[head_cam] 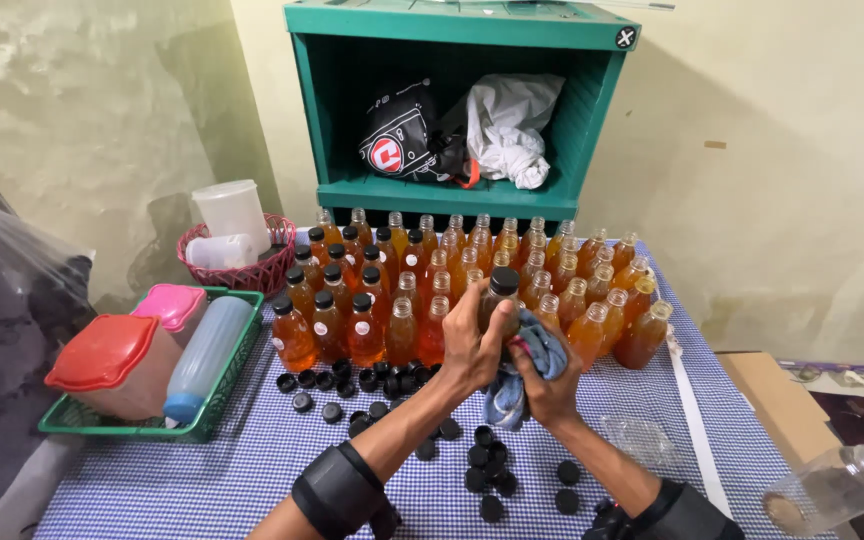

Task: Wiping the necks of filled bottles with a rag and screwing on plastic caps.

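While both hands meet above the checked tablecloth, the left hand wraps around a capped bottle of amber liquid, fingers clasped on its body just below the black cap. The right hand presses a blue-grey cloth against the lower part of that same bottle, fingers bunched into the fabric, and the loose end of the cloth hangs down towards the tablecloth. The held bottle sits in front of the big cluster of amber bottles, at about its middle. Within that cluster, the bottles on the left wear black caps and those on the right stand open. Loose black caps lie scattered just in front of the cluster and under the forearms. Left of the cluster is a green basket holding a red-lidded tub and a pale bottle lying on its side. Behind the cluster stands a green shelf with a white cloth bundle in it. Well to the right of the cluster, a clear empty jar lies tipped over.
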